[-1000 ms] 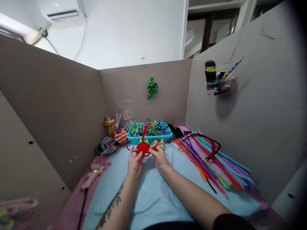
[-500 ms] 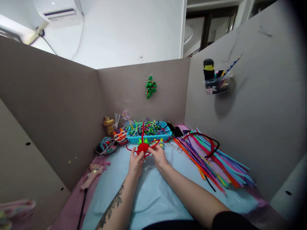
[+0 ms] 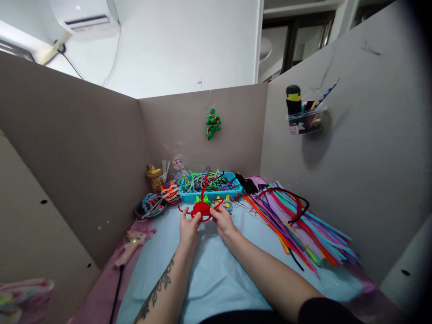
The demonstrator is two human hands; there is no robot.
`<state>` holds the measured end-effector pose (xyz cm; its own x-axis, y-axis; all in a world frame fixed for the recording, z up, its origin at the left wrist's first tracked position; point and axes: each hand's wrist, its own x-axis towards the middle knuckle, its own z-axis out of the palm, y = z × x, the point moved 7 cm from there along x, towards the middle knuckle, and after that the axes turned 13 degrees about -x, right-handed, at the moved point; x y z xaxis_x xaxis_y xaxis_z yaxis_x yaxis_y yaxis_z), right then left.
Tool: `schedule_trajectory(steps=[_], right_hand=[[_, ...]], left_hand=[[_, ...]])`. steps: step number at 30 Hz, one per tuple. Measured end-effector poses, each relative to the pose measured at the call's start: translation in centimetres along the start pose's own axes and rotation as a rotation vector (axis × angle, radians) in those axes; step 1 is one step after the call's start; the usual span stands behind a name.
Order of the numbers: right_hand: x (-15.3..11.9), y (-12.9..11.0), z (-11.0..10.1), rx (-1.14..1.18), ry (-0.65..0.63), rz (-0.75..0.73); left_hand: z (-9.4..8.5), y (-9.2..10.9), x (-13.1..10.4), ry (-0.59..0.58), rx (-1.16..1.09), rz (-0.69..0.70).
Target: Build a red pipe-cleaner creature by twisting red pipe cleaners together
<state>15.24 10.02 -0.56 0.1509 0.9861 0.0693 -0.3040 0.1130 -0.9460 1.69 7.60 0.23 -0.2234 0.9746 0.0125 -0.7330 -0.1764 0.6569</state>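
Between my two hands is a red fuzzy pipe-cleaner piece (image 3: 201,209), a round body with long stems sticking out upward and to both sides. My left hand (image 3: 189,226) pinches its left lower edge between thumb and fingers. On the other side, my right hand (image 3: 222,219) grips it near the base of a bent red stem. The piece is held above the light blue cloth (image 3: 216,274). Just behind it lie a small green fuzzy shape (image 3: 203,199) and a yellow one (image 3: 227,201), both partly hidden.
A blue tray (image 3: 192,196) full of tangled pipe cleaners stands at the back. Long coloured pipe cleaners (image 3: 297,225) fan out on the right. To the left are a dark bowl (image 3: 141,212) and a pink glue gun (image 3: 130,247). Grey panels (image 3: 202,150) enclose the table.
My left hand has shifted slightly left and down along the red piece, its fingers more apart. The upright red stem leans a little more to the right. My right hand barely moves.
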Motion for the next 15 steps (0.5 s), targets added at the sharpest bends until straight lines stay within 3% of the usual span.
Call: schedule_trajectory(steps=[9, 12, 15], right_hand=[[0.4, -1.2, -0.7, 0.095, -0.017, 0.031], [1.4, -2.0, -2.4, 0.008, 0.025, 0.005], [2.2, -4.0, -5.2, -0.174, 0.195, -0.195]], left_hand=[[-0.3, -0.4, 0.4, -0.020, -0.059, -0.086], [-0.7, -0.2, 0.7, -0.001, -0.096, -0.088], [-1.1, 0.2, 1.2, 0.014, -0.124, -0.087]])
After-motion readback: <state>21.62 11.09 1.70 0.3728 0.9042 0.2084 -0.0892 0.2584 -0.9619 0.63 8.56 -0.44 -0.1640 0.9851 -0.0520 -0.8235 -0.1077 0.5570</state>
